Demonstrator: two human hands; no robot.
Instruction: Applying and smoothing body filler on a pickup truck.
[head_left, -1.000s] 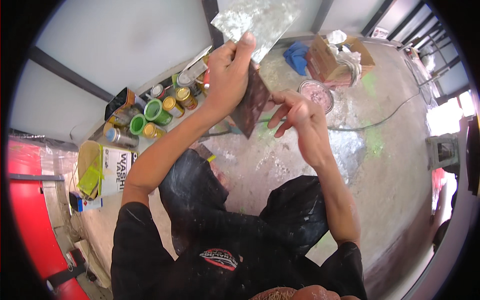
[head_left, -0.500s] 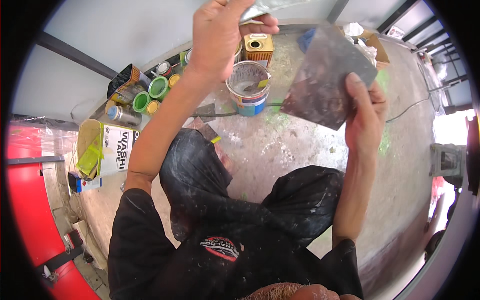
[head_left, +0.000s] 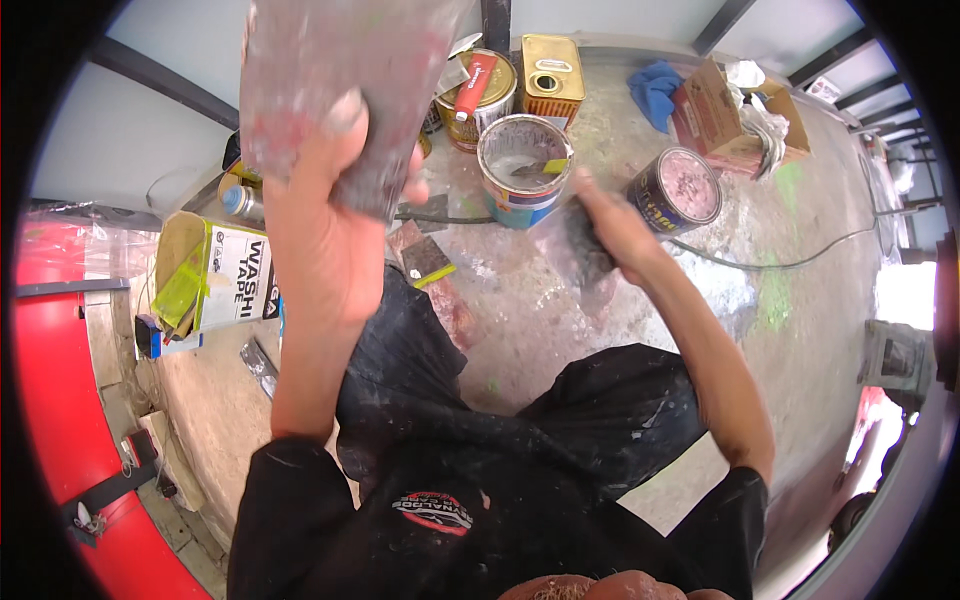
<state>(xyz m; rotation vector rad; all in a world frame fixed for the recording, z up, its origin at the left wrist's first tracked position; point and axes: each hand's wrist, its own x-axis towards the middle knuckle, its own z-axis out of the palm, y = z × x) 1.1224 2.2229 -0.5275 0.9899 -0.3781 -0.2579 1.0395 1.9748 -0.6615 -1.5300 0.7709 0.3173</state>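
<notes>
Head view | I see left hand [head_left: 330, 255] grasping smeared plate [head_left: 340, 70], thumb across its face, likely to steady it | right hand [head_left: 618, 232] grips blurred dark plate [head_left: 578, 252] near open bucket [head_left: 515, 208]

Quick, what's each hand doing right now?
Left hand: closed, holding a stained grey flat plate.
Right hand: closed, holding a dark flat plate, blurred.

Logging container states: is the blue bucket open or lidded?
Open: no lid covers the bucket; its inside and a yellow-edged spreader in it show.
</notes>
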